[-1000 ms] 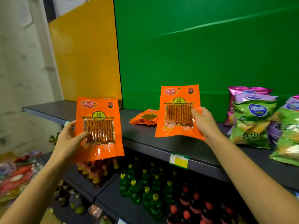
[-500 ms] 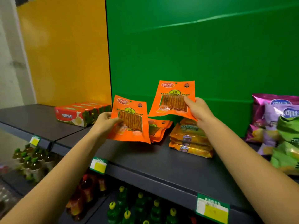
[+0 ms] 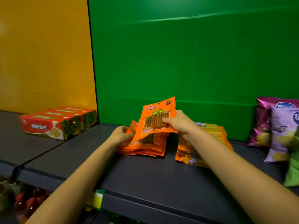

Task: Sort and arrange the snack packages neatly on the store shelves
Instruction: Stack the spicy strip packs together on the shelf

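Two hands work at one pile on the dark shelf (image 3: 129,172). The right hand (image 3: 179,122) pinches one orange packet (image 3: 157,117) by its right edge, thumb across the clear window, and holds it tilted just above the pile of orange packets (image 3: 145,147). The left hand (image 3: 120,135) curls its fingers round the left edge of a second packet (image 3: 133,125), which lies low against the pile and is mostly hidden behind the first. The pile shows several layered edges, too blurred to count. Just right of it, under the right forearm, sits one stack of yellow-orange packages (image 3: 210,131), their number unclear. Four red boxes (image 3: 42,125) stand side by side at the far left. At the right edge are three bags: one magenta bag (image 3: 262,120), one lilac bag (image 3: 281,135) and one green bag (image 3: 292,172). One green-and-yellow price tag (image 3: 96,199) hangs on the shelf's front lip.
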The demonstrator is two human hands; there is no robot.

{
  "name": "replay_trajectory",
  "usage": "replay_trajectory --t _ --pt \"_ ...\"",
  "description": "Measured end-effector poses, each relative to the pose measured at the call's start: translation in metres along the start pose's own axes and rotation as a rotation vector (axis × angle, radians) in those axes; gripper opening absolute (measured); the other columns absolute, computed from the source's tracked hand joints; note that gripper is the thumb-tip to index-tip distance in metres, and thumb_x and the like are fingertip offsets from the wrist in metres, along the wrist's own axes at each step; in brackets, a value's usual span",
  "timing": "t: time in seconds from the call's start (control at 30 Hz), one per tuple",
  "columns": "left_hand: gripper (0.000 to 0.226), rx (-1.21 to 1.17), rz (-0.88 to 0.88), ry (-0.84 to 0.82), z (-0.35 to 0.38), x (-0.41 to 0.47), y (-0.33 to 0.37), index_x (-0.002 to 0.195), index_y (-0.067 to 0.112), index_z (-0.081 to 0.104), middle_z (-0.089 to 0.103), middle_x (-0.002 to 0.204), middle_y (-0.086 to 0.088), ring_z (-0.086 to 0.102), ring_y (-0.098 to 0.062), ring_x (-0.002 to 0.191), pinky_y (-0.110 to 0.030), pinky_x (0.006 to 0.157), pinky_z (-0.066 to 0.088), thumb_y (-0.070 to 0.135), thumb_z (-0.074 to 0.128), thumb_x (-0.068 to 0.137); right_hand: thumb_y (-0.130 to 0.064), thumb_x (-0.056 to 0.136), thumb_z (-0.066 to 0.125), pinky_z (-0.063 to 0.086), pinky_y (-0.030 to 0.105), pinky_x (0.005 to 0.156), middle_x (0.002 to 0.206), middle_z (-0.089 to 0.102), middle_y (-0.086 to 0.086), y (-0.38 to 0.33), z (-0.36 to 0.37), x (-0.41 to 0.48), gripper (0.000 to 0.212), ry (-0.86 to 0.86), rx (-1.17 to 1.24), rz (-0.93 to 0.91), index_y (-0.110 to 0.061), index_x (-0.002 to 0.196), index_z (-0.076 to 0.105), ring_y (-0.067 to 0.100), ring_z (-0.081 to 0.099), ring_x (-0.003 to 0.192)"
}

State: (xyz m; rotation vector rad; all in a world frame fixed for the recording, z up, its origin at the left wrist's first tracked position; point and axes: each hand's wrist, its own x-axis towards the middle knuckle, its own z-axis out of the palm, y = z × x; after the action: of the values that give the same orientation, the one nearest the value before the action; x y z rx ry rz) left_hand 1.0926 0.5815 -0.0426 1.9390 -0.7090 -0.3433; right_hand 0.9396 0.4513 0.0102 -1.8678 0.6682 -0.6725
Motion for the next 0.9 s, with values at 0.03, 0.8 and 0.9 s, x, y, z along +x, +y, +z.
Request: replay_trajectory --t 0.03,0.8,0.9 --pt "0.019 -0.007 0.007 -0.018 -0.002 0.004 -0.004 0.098 0.008 0.059 0.063 0.089 -0.010 0.059 -0.022 0.076 -0.031 0.064 0.050 0.004 0.064 0.080 -0.028 0.061 0.064 0.054 0.047 0.085 0.103 0.067 0.018 0.004 0.006 0.006 0.059 0.001 -0.012 0.020 -0.003 0.113 0.055 0.034 0.065 0.087" --pt "0.014 -0.561 -0.003 -0.512 -0.005 0.026 -0.021 0.103 0.015 0.053 0.069 0.081 -0.002 0.068 -0.008 0.050 -0.018 0.045 0.052 0.015 0.040 0.098 -0.034 0.098 0.034 0.035 0.034 0.105 0.138 0.051 0.012 0.033 0.080 -0.015 0.047 0.299 0.175 0.359 -0.008 0.136 0.044 0.029 0.049 0.126" --pt "0.014 -0.575 -0.014 -0.520 -0.003 0.026 -0.018 0.092 0.019 0.053 0.071 0.061 0.005 0.067 -0.008 0.046 -0.017 0.043 0.052 0.016 0.040 0.098 -0.035 0.099 0.034 0.033 0.033 0.107 0.146 0.042 0.008 0.032 0.081 -0.016 0.053 0.257 0.213 0.345 -0.013 0.147 0.027 0.027 0.043 0.132"
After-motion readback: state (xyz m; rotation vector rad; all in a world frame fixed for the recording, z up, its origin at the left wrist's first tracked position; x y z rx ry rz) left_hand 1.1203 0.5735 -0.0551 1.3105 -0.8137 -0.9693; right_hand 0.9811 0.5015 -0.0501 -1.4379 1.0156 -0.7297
